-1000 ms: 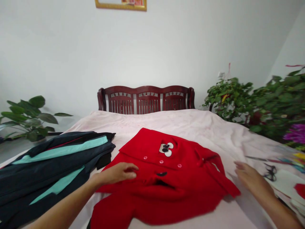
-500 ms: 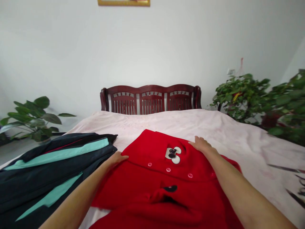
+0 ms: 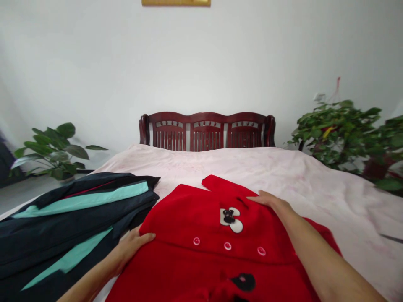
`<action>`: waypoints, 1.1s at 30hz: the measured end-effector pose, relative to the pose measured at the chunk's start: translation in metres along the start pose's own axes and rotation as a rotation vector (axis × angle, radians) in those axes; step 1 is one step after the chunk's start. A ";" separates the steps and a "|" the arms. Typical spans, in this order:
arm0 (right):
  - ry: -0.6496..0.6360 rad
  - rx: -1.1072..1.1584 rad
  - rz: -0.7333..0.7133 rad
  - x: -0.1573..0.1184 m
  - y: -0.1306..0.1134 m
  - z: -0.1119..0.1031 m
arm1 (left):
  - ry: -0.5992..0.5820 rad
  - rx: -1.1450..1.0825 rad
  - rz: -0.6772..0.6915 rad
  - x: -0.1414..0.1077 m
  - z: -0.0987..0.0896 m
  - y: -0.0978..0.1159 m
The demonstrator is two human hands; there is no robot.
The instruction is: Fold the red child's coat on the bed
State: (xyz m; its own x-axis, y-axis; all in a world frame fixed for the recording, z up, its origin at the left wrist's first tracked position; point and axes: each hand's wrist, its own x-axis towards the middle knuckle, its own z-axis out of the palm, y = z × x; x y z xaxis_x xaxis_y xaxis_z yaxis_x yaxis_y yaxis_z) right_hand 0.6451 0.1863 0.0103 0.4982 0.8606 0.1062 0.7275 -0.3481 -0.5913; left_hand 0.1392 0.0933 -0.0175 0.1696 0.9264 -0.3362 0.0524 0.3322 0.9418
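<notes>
L hand, btwn 7 and 8 o'clock, is closed on the near-left edge of a red jacket, thumb flat on top (the other fingers are mostly hidden). R hand, at 4 o'clock, is partly curled, w/ the far edge of the same garment pinched betw. thumb and fingers. The jacket lies spread at 6 o'clock, bearing a black-and-white patch and a row of 3 buttons; one sleeve pokes out toward 12. Just beside it, at 8 o'clock, lie dark clothes w/ teal panels. All rest on a pale pink bedspread. Beyond, at 12 o'clock: a dark-red wooden headboard below a gold frame, cut off at top. Leafy plants flank the bed, one at 9, others approx. 3.
</notes>
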 end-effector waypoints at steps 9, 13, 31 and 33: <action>0.204 -0.153 -0.064 -0.001 -0.055 -0.031 | 0.241 -0.005 0.429 -0.008 -0.016 0.018; 0.348 -0.165 0.131 0.029 -0.065 -0.066 | 0.426 0.163 0.612 0.020 -0.019 0.042; 0.128 -0.170 -0.975 -0.255 0.054 -0.029 | 0.397 0.938 0.556 -0.017 -0.061 -0.024; 0.100 -0.283 -1.022 -0.278 0.061 -0.030 | 0.319 0.901 0.574 -0.050 -0.056 -0.030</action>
State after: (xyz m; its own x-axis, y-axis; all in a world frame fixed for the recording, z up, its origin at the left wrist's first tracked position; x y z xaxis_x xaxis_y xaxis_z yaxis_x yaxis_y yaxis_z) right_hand 0.5653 -0.0849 -0.0316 -0.3834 0.7634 0.5198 0.8992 0.4370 0.0214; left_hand 0.0741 0.0471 -0.0297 0.1446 0.9472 0.2861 0.7642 -0.2906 0.5758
